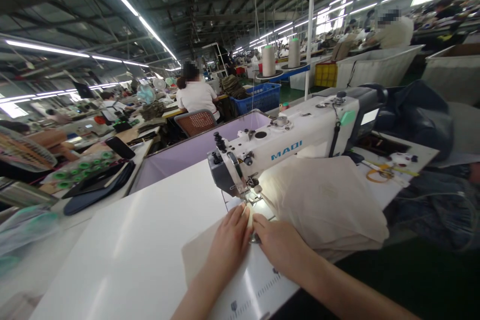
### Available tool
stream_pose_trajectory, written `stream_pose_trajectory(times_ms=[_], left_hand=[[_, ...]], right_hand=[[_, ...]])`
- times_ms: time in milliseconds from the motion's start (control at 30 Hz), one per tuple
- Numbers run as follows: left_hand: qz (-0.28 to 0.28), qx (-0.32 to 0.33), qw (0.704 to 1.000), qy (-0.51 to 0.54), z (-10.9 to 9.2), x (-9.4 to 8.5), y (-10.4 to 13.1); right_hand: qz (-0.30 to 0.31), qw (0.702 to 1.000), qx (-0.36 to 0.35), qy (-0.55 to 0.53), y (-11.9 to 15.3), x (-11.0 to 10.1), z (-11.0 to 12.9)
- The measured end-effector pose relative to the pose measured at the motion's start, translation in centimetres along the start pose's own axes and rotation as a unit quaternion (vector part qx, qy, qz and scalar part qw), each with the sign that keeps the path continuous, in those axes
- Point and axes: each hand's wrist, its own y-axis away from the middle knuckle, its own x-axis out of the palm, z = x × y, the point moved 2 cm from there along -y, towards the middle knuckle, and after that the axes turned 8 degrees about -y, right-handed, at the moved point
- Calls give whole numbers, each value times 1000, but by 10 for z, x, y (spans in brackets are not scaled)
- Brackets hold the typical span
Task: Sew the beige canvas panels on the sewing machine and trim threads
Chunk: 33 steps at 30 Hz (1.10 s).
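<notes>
A white sewing machine (287,147) with blue lettering stands on a white table, its presser foot (252,197) lit by a small lamp. Just in front of the foot, my left hand (233,232) presses down with its fingers close together, gripping the edge of a beige fabric piece (195,258). This piece spreads out under my left wrist. My right hand (276,242) is closed beside it, thumb and fingers pinching the fabric edge. To the right of the needle, a larger folded beige fabric (326,200) is bunched under the machine arm. My fingertips partly hide the fabric at the foot.
Thread cones (268,61) stand on a rack behind the machine. Yellow-handled scissors (380,174) lie at the table's right. A lilac-sided bin (198,147) borders the far table edge. A co-worker (197,95) sits beyond, near a blue crate (258,100). Green-ended spools (80,172) lie on the left table.
</notes>
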Motion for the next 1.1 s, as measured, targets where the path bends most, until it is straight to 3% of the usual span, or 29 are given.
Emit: stream_pose_trajectory(times_ms=[167, 467, 667, 1100], left_hand=[[19, -14, 1000, -16, 0, 1, -2], [73, 22, 997, 32, -23, -21, 21], [35, 72, 997, 14, -13, -22, 19], [23, 50, 998, 23, 9, -22, -8]], right_hand=[[9, 1000, 2, 5, -4, -1, 0], [15, 999, -28, 19, 12, 7, -3], [33, 998, -32, 32, 9, -1, 0], [6, 1000, 2, 23, -22, -9, -1]])
